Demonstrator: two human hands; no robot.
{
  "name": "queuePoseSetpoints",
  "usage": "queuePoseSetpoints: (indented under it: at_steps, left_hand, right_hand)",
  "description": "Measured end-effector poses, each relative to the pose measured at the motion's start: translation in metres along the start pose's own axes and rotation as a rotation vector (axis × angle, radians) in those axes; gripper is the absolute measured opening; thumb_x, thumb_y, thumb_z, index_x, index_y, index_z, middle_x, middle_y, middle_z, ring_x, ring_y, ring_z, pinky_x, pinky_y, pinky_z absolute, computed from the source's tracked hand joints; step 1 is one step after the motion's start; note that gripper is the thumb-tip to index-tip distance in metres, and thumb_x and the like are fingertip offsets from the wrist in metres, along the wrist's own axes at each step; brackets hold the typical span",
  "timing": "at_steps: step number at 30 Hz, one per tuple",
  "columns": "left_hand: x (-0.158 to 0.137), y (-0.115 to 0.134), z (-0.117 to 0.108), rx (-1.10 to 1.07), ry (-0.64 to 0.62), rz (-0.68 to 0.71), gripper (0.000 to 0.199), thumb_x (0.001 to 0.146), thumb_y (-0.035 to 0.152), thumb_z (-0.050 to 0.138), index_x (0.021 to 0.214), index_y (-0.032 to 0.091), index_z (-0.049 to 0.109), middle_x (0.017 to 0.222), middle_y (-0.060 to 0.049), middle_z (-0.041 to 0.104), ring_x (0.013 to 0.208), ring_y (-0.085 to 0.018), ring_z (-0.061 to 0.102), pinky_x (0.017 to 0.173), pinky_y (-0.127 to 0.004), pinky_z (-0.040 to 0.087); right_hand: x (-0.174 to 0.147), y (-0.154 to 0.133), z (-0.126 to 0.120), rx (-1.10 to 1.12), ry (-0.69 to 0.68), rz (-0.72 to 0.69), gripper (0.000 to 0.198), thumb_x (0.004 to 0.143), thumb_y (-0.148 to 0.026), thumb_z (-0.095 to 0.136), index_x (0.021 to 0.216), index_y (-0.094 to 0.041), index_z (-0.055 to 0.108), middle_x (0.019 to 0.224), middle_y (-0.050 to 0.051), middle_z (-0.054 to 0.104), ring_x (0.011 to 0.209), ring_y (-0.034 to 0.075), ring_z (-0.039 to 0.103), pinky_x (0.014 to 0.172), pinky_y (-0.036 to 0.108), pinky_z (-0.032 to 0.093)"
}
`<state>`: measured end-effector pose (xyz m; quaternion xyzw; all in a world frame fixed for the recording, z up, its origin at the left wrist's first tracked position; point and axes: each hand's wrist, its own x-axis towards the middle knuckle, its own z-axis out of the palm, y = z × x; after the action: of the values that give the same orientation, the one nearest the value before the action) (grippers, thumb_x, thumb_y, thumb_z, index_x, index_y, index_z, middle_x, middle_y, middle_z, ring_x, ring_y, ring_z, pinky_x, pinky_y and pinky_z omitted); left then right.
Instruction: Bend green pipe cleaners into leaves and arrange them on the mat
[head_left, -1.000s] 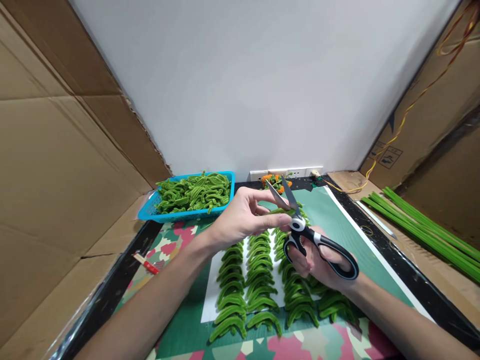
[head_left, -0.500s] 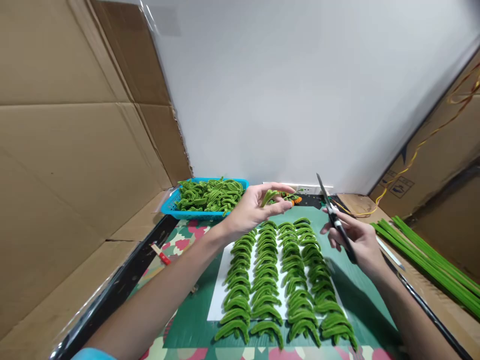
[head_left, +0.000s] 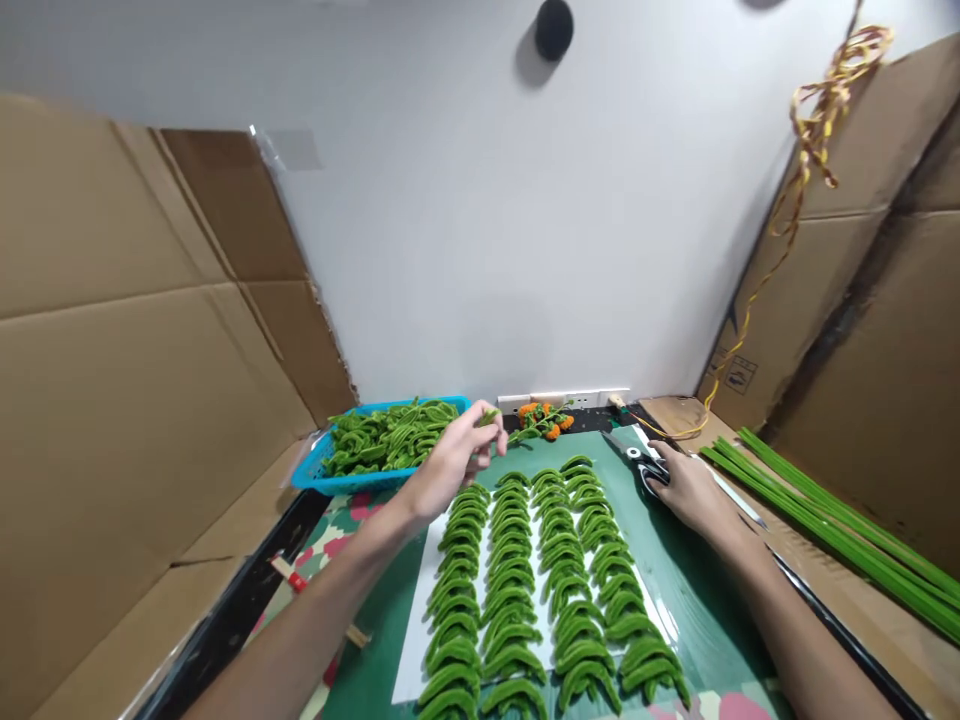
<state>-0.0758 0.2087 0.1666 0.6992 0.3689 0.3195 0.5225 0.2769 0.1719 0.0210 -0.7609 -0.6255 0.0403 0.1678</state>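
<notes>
Over the far left part of the green mat (head_left: 667, 560), the person's left hand (head_left: 457, 450) hangs in the air, thumb and fingertips drawn narrow around a small green chenille piece (head_left: 489, 416). At the mat's far right, the right hand (head_left: 686, 485) has its fingers on the black handles of a pair of scissors (head_left: 636, 457), blades angled away toward the mat's far edge; I cannot tell how firmly those fingers close on them. On the middle of the mat lies a white sheet (head_left: 410, 658), and across it run four columns of curved green chenille pieces (head_left: 512, 600), overlapping one after another and spilling past the sheet's near edge. Beside the mat's far left corner, a blue basket (head_left: 337, 487) is heaped with more such pieces. By the mat's far edge are orange flowers (head_left: 553, 420) on green stems; to its right lies a bundle of long green rods (head_left: 810, 510), and to its left a red-wrapped wooden stick (head_left: 291, 574).
</notes>
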Motion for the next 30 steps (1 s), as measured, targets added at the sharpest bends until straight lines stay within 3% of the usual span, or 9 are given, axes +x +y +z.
queuePoseSetpoints:
  at_steps: [4,6,9,11,17,20,25,30]
  left_hand:
    - [-0.011,-0.022,-0.013,0.266,0.065,-0.044,0.038,0.101,0.060,0.048,0.091,0.023,0.045,0.077,0.004,0.045,0.063,-0.013,0.032,0.055,-0.024,0.028]
    - [-0.023,-0.035,-0.023,0.375,0.161,-0.056,0.038,0.102,0.061,0.045,0.092,0.025,0.044,0.078,0.004,0.047,0.069,-0.016,0.041,0.063,-0.026,0.037]
    - [-0.043,-0.056,-0.038,0.595,0.305,-0.117,0.036,0.102,0.058,0.039,0.088,0.025,0.045,0.079,0.003,0.050,0.076,-0.020,0.048,0.072,-0.031,0.041]
    - [-0.054,-0.068,-0.045,0.704,0.313,-0.183,0.038,0.101,0.059,0.038,0.086,0.025,0.046,0.078,0.002,0.051,0.076,-0.021,0.051,0.073,-0.032,0.042]
    - [-0.074,-0.098,-0.058,0.814,0.269,-0.260,0.038,0.101,0.058,0.038,0.091,0.025,0.053,0.079,0.001,0.061,0.074,-0.023,0.059,0.070,-0.033,0.043]
    - [-0.077,-0.106,-0.063,0.790,0.262,-0.259,0.036,0.103,0.057,0.040,0.096,0.025,0.056,0.088,-0.003,0.070,0.082,-0.026,0.067,0.076,-0.034,0.046]
    - [-0.075,-0.106,-0.068,0.775,0.341,-0.157,0.029,0.100,0.048,0.050,0.096,0.023,0.065,0.102,-0.007,0.077,0.097,-0.029,0.072,0.087,-0.036,0.051]
    - [-0.076,-0.095,-0.073,0.857,0.306,-0.106,0.032,0.099,0.043,0.055,0.107,0.021,0.078,0.113,-0.009,0.081,0.099,-0.030,0.072,0.090,-0.037,0.051]
  right_hand:
    - [-0.002,-0.002,-0.001,-0.004,-0.015,-0.016,0.039,0.098,-0.019,0.063,0.136,-0.013,0.068,0.121,0.017,0.078,0.113,0.029,0.074,0.086,0.030,0.047]
    - [-0.003,-0.001,-0.002,-0.011,-0.027,-0.014,0.034,0.098,-0.017,0.063,0.131,-0.014,0.071,0.118,0.017,0.078,0.111,0.029,0.074,0.085,0.031,0.046]
    - [-0.003,-0.001,-0.002,-0.032,-0.049,-0.011,0.031,0.097,-0.017,0.064,0.127,-0.014,0.073,0.113,0.017,0.077,0.105,0.029,0.074,0.081,0.031,0.045]
    - [-0.004,-0.003,-0.001,-0.047,-0.054,-0.005,0.032,0.098,-0.017,0.063,0.128,-0.014,0.073,0.111,0.017,0.077,0.104,0.030,0.074,0.079,0.032,0.045]
    - [-0.006,-0.006,0.001,-0.104,-0.052,0.020,0.037,0.101,-0.018,0.059,0.136,-0.014,0.069,0.112,0.019,0.073,0.107,0.033,0.072,0.075,0.034,0.044]
    - [-0.008,-0.007,0.000,-0.127,-0.057,0.029,0.039,0.102,-0.018,0.058,0.139,-0.016,0.068,0.113,0.017,0.072,0.107,0.031,0.072,0.074,0.033,0.044]
    - [-0.012,-0.012,-0.001,-0.175,-0.061,0.036,0.036,0.104,-0.019,0.053,0.137,-0.013,0.066,0.113,0.018,0.071,0.107,0.031,0.071,0.074,0.033,0.044]
    - [-0.015,-0.016,-0.002,-0.221,-0.080,0.033,0.038,0.105,-0.020,0.051,0.139,-0.013,0.067,0.113,0.019,0.070,0.106,0.033,0.071,0.075,0.035,0.045]
